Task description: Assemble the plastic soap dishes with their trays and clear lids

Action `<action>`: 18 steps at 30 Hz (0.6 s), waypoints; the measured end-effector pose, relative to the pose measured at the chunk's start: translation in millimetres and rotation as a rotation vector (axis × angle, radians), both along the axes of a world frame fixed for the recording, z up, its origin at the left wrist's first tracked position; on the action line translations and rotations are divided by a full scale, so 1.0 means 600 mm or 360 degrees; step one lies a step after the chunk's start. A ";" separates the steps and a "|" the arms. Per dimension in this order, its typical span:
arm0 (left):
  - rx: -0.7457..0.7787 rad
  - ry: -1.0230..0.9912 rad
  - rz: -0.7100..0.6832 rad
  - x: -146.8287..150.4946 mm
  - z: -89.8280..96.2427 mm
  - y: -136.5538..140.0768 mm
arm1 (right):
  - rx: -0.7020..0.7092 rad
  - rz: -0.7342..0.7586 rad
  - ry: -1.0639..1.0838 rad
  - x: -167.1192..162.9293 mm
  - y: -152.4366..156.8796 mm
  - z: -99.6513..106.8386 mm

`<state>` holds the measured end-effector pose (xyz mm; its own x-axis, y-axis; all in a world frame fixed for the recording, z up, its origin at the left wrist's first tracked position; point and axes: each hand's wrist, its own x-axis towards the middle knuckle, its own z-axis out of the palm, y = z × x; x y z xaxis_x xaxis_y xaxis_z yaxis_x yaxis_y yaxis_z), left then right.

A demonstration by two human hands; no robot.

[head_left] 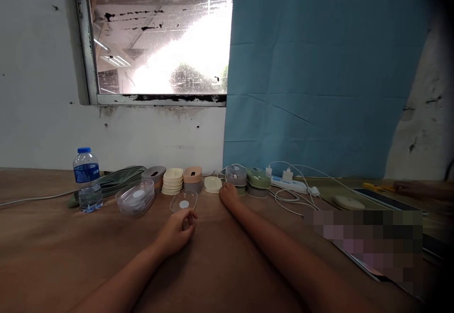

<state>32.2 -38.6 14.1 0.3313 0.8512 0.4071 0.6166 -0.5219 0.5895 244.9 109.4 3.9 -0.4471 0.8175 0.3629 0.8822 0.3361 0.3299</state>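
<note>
My left hand (179,228) is over the brown table, its fingers loosely curled and a gap between thumb and fingers. It appears to hold nothing. Just beyond its knuckles lies a clear plastic lid (184,204) with a round white spot. Farther forward, my right hand (230,194) reaches beside a cream oval lid (212,185), and its fingertips are hard to make out. Right of that hand stand a grey box (236,175) and a green box (258,178), each stacked on another box. Whether the right hand touches any of these cannot be told.
On the left are a water bottle (87,185), a dark green bag (118,183) and stacked clear lids (136,197). Cream lids (173,180) stand by a peach box (192,175). A power strip (289,184) with loose cables lies right. Another person's hand (416,189) shows far right.
</note>
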 end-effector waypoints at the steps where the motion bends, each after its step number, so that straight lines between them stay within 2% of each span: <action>1: -0.0003 0.0002 -0.0002 0.000 -0.001 0.001 | 0.0008 -0.0049 -0.0002 0.000 -0.002 0.000; 5: 0.0008 0.0001 -0.0017 -0.001 -0.004 0.003 | 0.0028 -0.0167 -0.0027 -0.002 -0.012 0.001; 10: 0.0106 -0.0014 -0.0006 -0.003 0.003 0.002 | 0.0040 -0.0148 -0.0058 -0.013 -0.021 0.003; 15: 0.0331 -0.0055 0.0112 -0.023 0.012 0.011 | -0.0008 -0.0115 -0.0071 -0.042 -0.015 0.004; 18: 0.0370 -0.0049 0.0204 -0.042 0.011 0.024 | -0.0043 -0.0109 -0.0046 -0.057 -0.013 0.006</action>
